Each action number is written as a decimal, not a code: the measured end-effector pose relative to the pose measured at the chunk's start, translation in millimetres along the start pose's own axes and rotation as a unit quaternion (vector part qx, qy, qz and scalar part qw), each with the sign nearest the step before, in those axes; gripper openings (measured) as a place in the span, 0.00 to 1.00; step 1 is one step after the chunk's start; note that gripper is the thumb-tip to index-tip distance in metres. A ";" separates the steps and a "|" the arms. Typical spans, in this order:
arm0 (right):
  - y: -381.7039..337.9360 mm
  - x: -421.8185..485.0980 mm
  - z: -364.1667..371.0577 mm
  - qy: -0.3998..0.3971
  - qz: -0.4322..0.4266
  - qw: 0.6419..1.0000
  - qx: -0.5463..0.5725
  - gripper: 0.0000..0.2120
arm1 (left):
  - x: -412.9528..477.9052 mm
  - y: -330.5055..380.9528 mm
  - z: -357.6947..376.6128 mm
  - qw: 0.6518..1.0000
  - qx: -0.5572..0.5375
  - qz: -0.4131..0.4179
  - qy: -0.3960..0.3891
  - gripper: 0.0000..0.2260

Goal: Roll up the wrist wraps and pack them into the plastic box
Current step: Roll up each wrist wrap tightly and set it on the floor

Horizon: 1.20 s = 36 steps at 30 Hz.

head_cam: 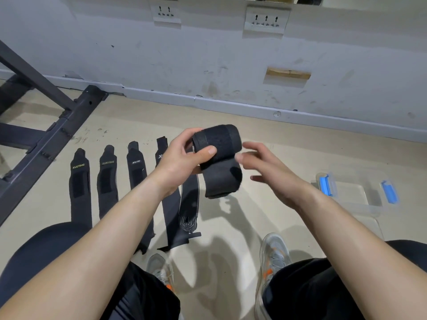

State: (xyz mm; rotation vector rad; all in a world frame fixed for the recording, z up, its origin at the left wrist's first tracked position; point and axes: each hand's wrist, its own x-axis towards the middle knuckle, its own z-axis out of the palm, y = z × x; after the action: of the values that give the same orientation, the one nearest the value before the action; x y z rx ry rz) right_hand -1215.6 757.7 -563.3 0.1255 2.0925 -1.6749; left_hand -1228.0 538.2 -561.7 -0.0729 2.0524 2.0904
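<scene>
A gym corner: black steel rack frame (46, 125) on bare floor, scuffed wall (208, 61).

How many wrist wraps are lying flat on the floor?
5, in a row: the leftmost wrap, the second wrap, the third wrap, the fourth wrap partly behind the left arm, and the striped wrap below the left hand. The arms may hide more.

From my end the rolled wrist wrap (217, 146) reads plain black. The leftmost flat wrap (79, 181) and its neighbour (106, 179) are black with yellow-green XUEYING lettering, and the third wrap (136, 174) is black with white lettering. I see thin pale stripes on the striped wrap (188, 222). The plastic box (353, 197) is clear with blue latches (325, 186). The sneakers (275, 250) are grey with orange accents, on a beige floor (265, 132).
</scene>
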 end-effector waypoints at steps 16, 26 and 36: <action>-5.6 1.1 19.7 -0.031 -0.028 0.981 0.189 0.27 | -6.8 -2.6 22.1 0.983 -0.102 -0.127 -0.084 0.23; -1.9 2.0 17.1 -0.011 0.040 0.995 0.094 0.28 | 3.3 10.0 13.5 0.972 -0.172 -0.159 0.014 0.17; 3.3 1.1 17.3 -0.011 0.042 0.998 0.036 0.10 | 16.1 7.8 -16.1 0.957 -0.189 -0.106 0.191 0.15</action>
State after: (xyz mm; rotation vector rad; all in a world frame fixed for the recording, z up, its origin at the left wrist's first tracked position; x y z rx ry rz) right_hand -1210.4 742.0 -569.4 0.2143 1.9841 -1.6943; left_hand -1247.0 524.0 -557.4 -0.7758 1.6888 2.4381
